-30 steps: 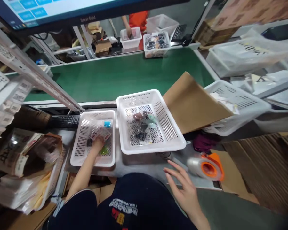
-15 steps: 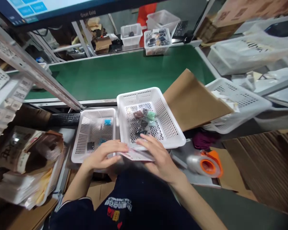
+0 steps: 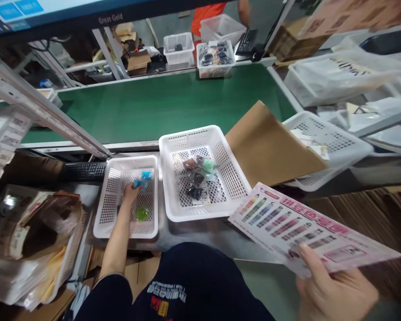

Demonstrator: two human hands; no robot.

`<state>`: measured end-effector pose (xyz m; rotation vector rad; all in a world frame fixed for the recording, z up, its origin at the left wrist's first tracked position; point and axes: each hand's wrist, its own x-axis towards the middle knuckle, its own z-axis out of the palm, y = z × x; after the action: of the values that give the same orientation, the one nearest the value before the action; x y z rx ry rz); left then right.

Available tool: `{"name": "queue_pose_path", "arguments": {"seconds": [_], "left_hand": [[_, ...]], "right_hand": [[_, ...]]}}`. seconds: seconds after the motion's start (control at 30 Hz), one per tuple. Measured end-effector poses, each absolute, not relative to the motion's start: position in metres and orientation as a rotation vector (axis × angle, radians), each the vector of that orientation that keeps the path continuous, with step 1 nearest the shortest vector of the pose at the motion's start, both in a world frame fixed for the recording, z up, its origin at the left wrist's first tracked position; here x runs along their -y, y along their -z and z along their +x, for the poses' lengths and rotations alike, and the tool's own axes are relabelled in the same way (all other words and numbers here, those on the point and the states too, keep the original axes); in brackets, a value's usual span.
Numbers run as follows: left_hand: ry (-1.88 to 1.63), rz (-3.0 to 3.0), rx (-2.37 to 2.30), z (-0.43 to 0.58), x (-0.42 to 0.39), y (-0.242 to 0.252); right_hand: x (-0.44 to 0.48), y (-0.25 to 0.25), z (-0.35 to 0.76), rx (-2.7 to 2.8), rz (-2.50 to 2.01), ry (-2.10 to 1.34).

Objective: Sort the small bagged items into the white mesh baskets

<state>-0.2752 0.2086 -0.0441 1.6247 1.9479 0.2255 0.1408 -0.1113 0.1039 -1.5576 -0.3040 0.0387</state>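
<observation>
at lower right of the frame, gripping a pink-and-white colour chart in the right hand, thumb on the printed face. left of centre, reaching with the left hand into the left basket, fingertips at a blue packet; pinched or only touched, cannot tell. just beside it, another blue packet; lower in the same basket, a bright green packet.

at centre, inside the middle basket, a loose cluster of bagged packets: brown, mint, black. seemingly partway along: chart in hand, a group together at centre, at least three packets left in the left basket.

raised walls all around the left hand; baskets close side by side, rims nearly meeting. chart overlapping the middle basket's lower right in view; touching or apart, cannot tell. brown cardboard close against that basket's right side. more room upward, over the green belt, and at bottom right, below the chart.
</observation>
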Motion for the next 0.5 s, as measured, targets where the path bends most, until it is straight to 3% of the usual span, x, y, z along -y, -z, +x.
{"name": "queue_pose_path", "arguments": {"seconds": [0.13,0.3,0.5], "left_hand": [[-0.309,1.573,-2.022,-0.227,-0.265,0.058],[-0.493,1.435,-2.059,-0.201,-0.266,0.063],[-0.932,1.328,-1.906,-0.201,-0.249,-0.008]], "right_hand": [[0.104,-0.105,0.127,0.323,-1.520,-0.068],[0.118,-0.098,0.121,0.437,-1.660,-0.024],[0.107,-0.099,0.132,0.320,-1.525,-0.053]]}}
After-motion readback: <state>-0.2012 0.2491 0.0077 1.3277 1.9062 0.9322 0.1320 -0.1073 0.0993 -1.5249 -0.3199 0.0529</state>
